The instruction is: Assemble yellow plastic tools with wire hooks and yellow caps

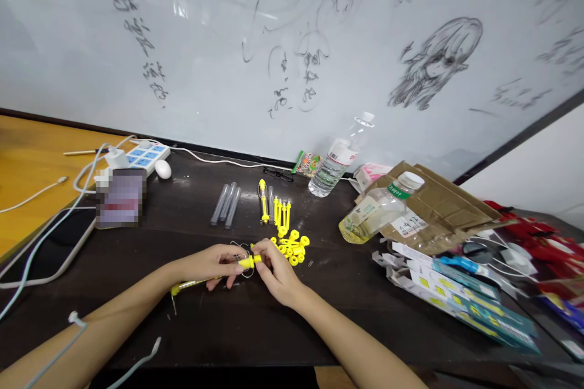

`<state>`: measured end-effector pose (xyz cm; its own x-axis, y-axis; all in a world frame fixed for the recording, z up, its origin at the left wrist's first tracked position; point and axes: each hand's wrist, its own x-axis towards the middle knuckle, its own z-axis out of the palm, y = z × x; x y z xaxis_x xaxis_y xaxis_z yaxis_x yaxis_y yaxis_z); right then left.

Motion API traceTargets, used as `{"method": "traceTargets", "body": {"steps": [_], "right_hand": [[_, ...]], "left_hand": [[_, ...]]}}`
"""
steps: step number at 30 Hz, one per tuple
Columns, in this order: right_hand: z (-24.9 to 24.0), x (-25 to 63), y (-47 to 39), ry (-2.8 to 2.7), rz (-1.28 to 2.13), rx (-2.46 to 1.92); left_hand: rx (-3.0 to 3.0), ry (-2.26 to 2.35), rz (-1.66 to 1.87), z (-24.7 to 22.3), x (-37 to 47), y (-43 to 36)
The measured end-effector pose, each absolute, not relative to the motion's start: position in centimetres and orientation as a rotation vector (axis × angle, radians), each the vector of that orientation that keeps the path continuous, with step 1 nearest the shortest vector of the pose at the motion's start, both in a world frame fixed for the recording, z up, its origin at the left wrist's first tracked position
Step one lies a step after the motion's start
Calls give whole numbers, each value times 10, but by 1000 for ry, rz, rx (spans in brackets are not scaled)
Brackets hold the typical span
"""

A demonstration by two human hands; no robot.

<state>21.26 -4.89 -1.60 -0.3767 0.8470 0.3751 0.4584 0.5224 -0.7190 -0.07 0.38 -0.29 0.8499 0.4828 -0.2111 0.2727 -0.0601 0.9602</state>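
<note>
Left hand (pixel 214 262): bare, its thumb and fingers are pinching one end of a short yellow plastic piece (pixel 247 262), smooth and roughly cylindrical, with a wider collar. Right hand (pixel 276 270): bare, its thumb and fingertips are closing on the opposite end. The piece is sitting between the two hands, above the near middle of the dark, wood-grained tabletop (pixel 255 328).

Slender yellow-ended rod (pixel 187 285): it is running out slantwise from beneath the left hand; whether it is joining the yellow piece, one cannot tell, as the fingers are covering that stretch. Thin wire (pixel 237 244): bent, it is curving beside the fingertips.

Loose yellow parts (pixel 293 249): glossy rings and stubby caps, they are lying heaped just beyond the right hand. Slim yellow stems (pixel 280 214): narrow, pale-tipped, they are lying side by side behind the heap. Yellow-capped unit (pixel 264 202): long, with bulbous ends, it is lying to their left. Clear tubes (pixel 227 202): three, straight and see-through, they are lying nearly parallel farther left.

Water bottle (pixel 331 170): clear, ribbed plastic, it is standing near the whiteboard (pixel 205 73). Second bottle (pixel 365 225): white-capped, holding yellowish liquid, it is standing before creased brown cardboard (pixel 442 213). Printed carton (pixel 460 298): teal and white, torn-edged, it is lying at the right.
</note>
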Motion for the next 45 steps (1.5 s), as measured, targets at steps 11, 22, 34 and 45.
{"method": "traceTargets", "body": {"steps": [11,22,34,45], "right_hand": [[-17,210,-48,-2016,634,-1116],[-14,213,-49,-2051,617,-1035],[-20,210,-46,-2005,637,-1141],[-14,211,-49,-2038,623,-1119]], "left_hand": [[1655,609,191,-4,-1,4],[1644,606,192,-4,0,4],[1655,615,195,-3,0,4],[1654,607,191,-4,0,5]]}}
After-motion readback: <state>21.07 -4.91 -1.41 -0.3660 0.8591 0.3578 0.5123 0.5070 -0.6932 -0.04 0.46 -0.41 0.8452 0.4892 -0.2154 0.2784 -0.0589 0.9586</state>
